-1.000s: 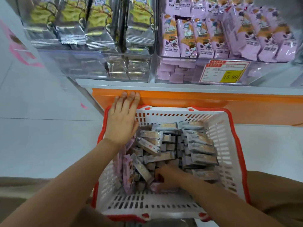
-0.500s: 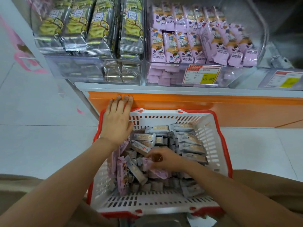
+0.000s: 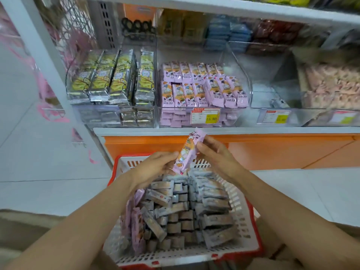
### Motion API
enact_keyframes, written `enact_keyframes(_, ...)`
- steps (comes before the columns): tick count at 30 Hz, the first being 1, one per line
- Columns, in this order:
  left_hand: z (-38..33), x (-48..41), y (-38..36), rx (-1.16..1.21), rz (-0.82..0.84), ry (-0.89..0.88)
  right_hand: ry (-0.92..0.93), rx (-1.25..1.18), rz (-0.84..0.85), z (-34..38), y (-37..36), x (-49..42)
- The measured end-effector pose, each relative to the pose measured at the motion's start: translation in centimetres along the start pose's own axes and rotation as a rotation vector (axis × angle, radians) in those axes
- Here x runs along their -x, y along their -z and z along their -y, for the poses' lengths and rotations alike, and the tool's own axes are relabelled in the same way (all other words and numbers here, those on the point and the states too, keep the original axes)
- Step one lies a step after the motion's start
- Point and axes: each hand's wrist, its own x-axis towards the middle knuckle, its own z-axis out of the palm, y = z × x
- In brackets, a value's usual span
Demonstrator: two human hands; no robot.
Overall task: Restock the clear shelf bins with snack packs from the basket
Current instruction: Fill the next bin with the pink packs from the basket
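Note:
A white basket with a red rim (image 3: 246, 227) sits on the floor below the shelf, filled with several grey snack packs (image 3: 194, 209) and a few pink ones at its left side. Above the basket's far edge, both hands hold one pink snack pack (image 3: 188, 152) tilted upward. My left hand (image 3: 153, 168) pinches its lower end. My right hand (image 3: 214, 152) grips its upper part. Straight ahead on the shelf is a clear bin (image 3: 241, 78) of matching pink packs with a price label on its front.
A clear bin of yellow-and-silver packs (image 3: 109, 78) stands left of the pink bin. To the right is a nearly bare clear bin (image 3: 272, 98), then one with pale pink snacks (image 3: 331, 88). An orange base panel (image 3: 272, 151) runs under the shelf. White tiled floor surrounds the basket.
My right hand lifted a pink pack out of the basket. My left hand left the basket rim and joined it on the pack. The view tilted up toward the shelf.

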Motion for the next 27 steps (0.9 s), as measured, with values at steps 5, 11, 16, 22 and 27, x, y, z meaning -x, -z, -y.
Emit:
enact_keyframes(5,-3.0,0.7,-1.5,0.077,-0.011,-0.078,0.084,-0.018,-0.009,2.6,0.0,1.0)
enact_keyframes(11,-5.3,1.5,-1.1,-0.118,-0.120,-0.194,0.161,0.192,0.005,5.1,0.6,2.0)
enact_keyframes(16,-7.9,1.2,-1.6,-0.161,-0.246,-0.331,0.262,0.607,-0.020,7.2,1.1,2.4)
enact_keyframes(22,-7.8,-0.7,-1.0,-0.752,-0.646,-0.745,0.434,0.516,-0.381,9.4,1.0,0.2)
enact_keyframes(27,-6.1,-1.9,0.0,-1.404,-0.597,-0.717,0.459,0.687,-0.550,10.4,0.1,-3.3)
